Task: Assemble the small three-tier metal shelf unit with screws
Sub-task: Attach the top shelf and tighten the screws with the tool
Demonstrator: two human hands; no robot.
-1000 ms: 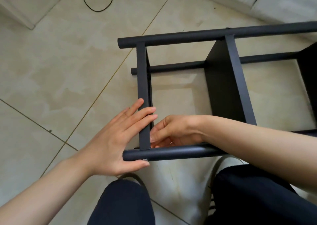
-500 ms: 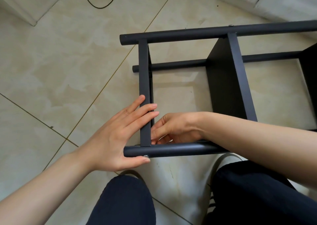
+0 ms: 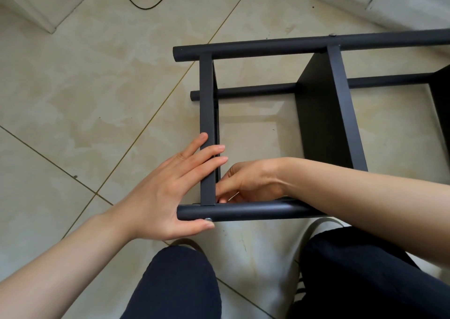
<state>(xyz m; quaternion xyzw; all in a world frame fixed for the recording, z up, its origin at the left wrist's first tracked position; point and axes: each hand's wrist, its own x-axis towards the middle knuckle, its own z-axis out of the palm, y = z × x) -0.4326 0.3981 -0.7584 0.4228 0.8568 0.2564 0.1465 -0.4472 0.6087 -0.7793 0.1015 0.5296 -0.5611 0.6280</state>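
The dark matte metal shelf unit [image 3: 323, 114] lay on its side on the pale tiled floor [image 3: 73, 99], its near round post [image 3: 243, 212] just above the person's knees. The left hand [image 3: 165, 192] had straight, spread fingers [image 3: 207, 154] pressed flat across the end shelf's flat edge, with the thumb under the post beside a small silver screw head [image 3: 208, 219]. The right hand [image 3: 248, 182] reached inside the frame, its fingers curled at the corner behind that edge; whether they held anything could not be told
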